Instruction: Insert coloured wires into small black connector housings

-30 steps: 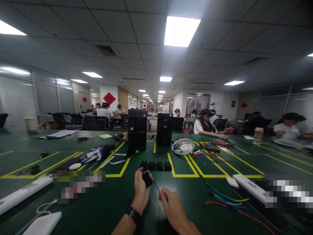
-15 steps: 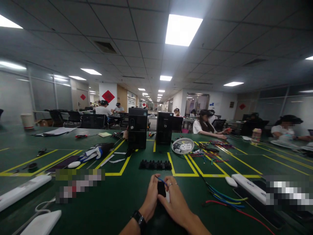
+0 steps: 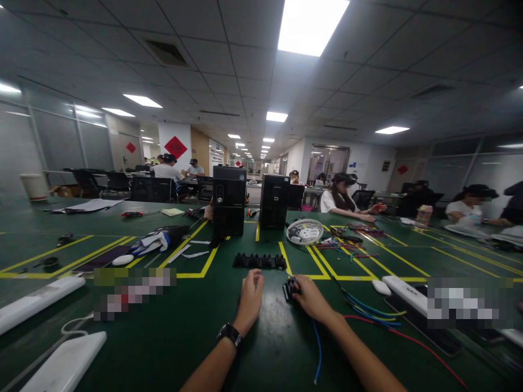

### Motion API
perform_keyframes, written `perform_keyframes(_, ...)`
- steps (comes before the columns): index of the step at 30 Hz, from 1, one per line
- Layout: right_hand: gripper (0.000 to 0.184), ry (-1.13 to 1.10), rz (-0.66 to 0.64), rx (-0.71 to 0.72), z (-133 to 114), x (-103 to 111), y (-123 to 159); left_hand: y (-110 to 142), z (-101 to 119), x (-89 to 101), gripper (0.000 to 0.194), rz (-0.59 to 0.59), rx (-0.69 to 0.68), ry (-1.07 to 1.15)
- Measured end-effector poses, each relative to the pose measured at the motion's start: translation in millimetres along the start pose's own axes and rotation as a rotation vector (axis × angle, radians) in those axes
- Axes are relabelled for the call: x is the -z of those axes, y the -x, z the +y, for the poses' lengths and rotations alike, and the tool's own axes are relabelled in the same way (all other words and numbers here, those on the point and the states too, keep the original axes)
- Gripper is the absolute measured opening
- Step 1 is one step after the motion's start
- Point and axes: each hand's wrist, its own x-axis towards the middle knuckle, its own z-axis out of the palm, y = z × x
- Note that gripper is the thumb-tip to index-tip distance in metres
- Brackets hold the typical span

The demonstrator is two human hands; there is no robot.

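Note:
My right hand (image 3: 309,296) reaches forward over the green table (image 3: 204,326) and is closed on a small black connector block (image 3: 289,289). A blue wire (image 3: 317,348) lies on the table under my right forearm. My left hand (image 3: 250,296) rests beside it with fingers curled loosely and nothing visible in it; a black watch (image 3: 231,333) sits on that wrist. A row of black connector blocks (image 3: 260,262) lies just beyond both hands.
Two black computer towers (image 3: 229,207) stand at mid-table, a white fan guard (image 3: 305,231) to their right. Loose coloured wires (image 3: 368,313) and white power strips (image 3: 402,288) lie on the right. White devices (image 3: 61,370) sit at lower left. Other people work at the far side.
My hands have separated and moved forward. The black block went from my left hand to my right, and the blue wire now lies on the table.

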Motion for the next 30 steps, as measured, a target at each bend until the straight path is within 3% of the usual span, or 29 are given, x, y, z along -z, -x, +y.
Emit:
perform_keyframes(5, 0.016, 0.212, 0.008, -0.177, 44.9, 7.8, -43.6, -16.3, -13.9, 11.5, 0.029, 0.156, 0.001, -0.086)
perform_keyframes(12, 0.013, 0.233, 0.051, -0.209, 58.2, -5.0, -93.2, -18.7, -18.3, 9.6, 0.026, 0.078, 0.025, -0.046)
perform_keyframes(18, 0.012, 0.228, 0.037, -0.146, 56.4, -12.7, -100.3, -19.1, -17.9, 7.2, 0.025, 0.079, 0.008, -0.035)
perform_keyframes(30, 0.015, 0.269, -0.006, -0.062, 49.7, -1.5, -96.8, -16.5, -12.8, 6.3, 0.022, 0.051, -0.030, -0.107)
